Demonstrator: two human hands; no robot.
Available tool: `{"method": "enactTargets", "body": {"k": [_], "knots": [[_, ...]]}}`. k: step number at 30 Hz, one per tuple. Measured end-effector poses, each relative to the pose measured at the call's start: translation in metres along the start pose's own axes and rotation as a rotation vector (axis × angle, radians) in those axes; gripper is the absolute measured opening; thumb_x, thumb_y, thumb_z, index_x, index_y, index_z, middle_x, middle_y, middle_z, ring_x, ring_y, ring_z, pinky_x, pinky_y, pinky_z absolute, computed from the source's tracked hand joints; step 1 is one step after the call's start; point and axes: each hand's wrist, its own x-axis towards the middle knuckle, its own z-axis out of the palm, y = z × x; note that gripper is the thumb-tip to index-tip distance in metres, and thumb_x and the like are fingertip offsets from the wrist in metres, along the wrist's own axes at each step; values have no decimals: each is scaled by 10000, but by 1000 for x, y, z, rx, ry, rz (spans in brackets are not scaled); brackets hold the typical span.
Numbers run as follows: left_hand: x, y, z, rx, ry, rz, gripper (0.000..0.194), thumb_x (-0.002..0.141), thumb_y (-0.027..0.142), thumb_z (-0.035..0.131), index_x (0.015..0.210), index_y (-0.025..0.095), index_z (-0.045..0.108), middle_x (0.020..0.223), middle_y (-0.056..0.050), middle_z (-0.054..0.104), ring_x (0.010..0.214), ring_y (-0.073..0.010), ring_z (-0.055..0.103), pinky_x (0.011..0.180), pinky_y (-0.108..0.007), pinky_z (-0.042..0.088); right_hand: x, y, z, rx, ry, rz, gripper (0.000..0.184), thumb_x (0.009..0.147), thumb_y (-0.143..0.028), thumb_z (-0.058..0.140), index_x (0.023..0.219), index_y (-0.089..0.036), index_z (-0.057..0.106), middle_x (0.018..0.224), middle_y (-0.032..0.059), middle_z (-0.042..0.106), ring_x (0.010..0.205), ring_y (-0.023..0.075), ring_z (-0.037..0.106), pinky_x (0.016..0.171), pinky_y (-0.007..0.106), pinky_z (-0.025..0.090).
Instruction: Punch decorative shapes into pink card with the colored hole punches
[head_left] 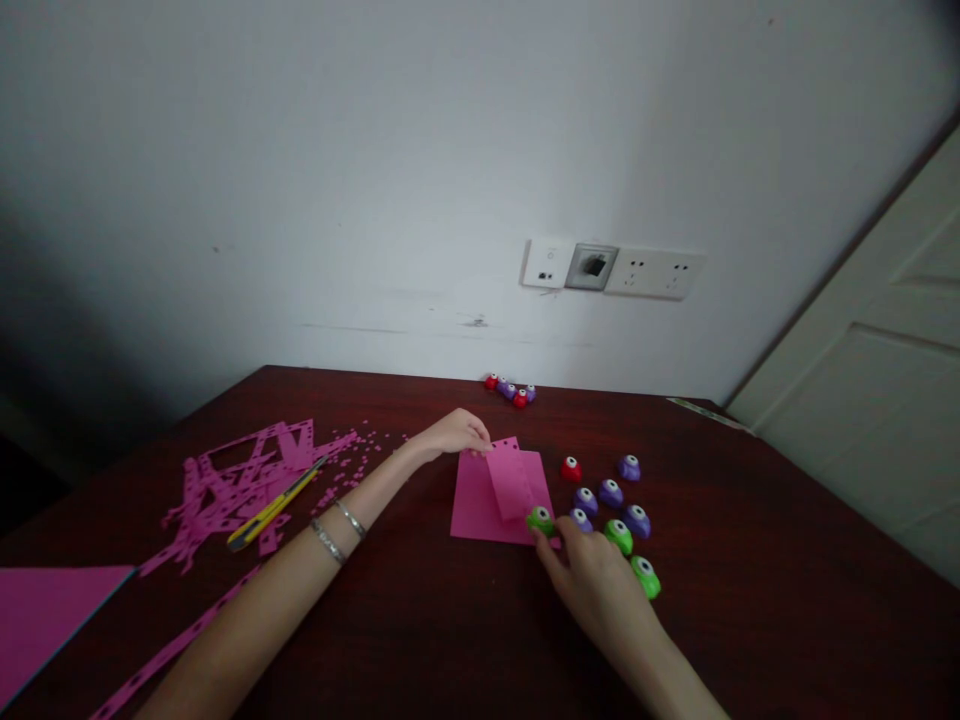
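My left hand [459,433] pinches the upper left corner of a small pink paper strip [510,484], which has punched holes along its top edge. The strip lies tilted over a larger pink paper square [471,510] on the table. My right hand [592,575] is closed on a green craft punch [540,519] with an eye on top, at the square's lower right corner and touching the strip's edge. Close to that hand stand more punches: a purple punch [581,520], a green punch [618,536] and another green punch [645,577].
Pink paper scraps [240,480] and tiny cut-outs [352,460] litter the left side, with a yellow utility knife [274,508] on them. Pink sheets [52,620] lie at the near left. A red punch [571,469] and several purple ones stand right; more punches [511,391] sit by the wall.
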Motion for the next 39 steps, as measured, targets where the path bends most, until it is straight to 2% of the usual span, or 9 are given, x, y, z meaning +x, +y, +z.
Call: {"method": "enactTargets", "body": {"k": [6, 12, 23, 27, 32, 39], "knots": [[-1, 1, -5, -34, 10, -12, 88, 609, 191, 693, 644, 118, 657, 555, -25, 624, 529, -101, 539, 522, -235, 379, -1, -1, 1, 0, 11, 3, 225, 892, -332, 448, 766, -182, 558, 641, 60, 678, 597, 235, 669, 459, 265, 317], [-1, 1, -4, -55, -1, -33, 103, 596, 196, 702, 652, 121, 659, 548, -16, 608, 534, -100, 525, 544, -249, 380, -3, -2, 7, -6, 64, -19, 222, 883, -337, 461, 760, -180, 559, 607, 54, 671, 559, 236, 660, 436, 266, 302], [-1, 0, -1, -47, -22, -42, 77, 600, 180, 679, 651, 129, 654, 545, -7, 609, 529, -92, 527, 533, -241, 373, -2, -3, 5, -31, 101, -18, 236, 882, -341, 463, 732, -178, 543, 573, 54, 658, 520, 224, 651, 423, 259, 298], [-1, 1, 0, -74, 8, -29, 93, 616, 193, 684, 661, 120, 647, 559, -15, 617, 524, -94, 524, 533, -242, 370, -2, -2, 6, -41, 112, -20, 241, 884, -351, 462, 726, -183, 530, 570, 48, 656, 515, 226, 648, 421, 261, 286], [-1, 1, 2, -114, 102, -8, 132, 630, 209, 701, 685, 107, 637, 606, -32, 636, 552, -94, 541, 546, -241, 378, 2, 4, 5, -34, 129, 2, 278, 900, -375, 433, 713, -184, 510, 568, 44, 647, 512, 217, 646, 425, 262, 267], [-3, 3, 5, -149, 96, -18, 149, 638, 219, 717, 704, 108, 641, 626, -34, 641, 568, -84, 548, 583, -245, 396, 8, 10, -4, -35, 133, 50, 288, 900, -368, 429, 678, -195, 486, 545, 29, 638, 506, 198, 636, 438, 258, 250]]}}
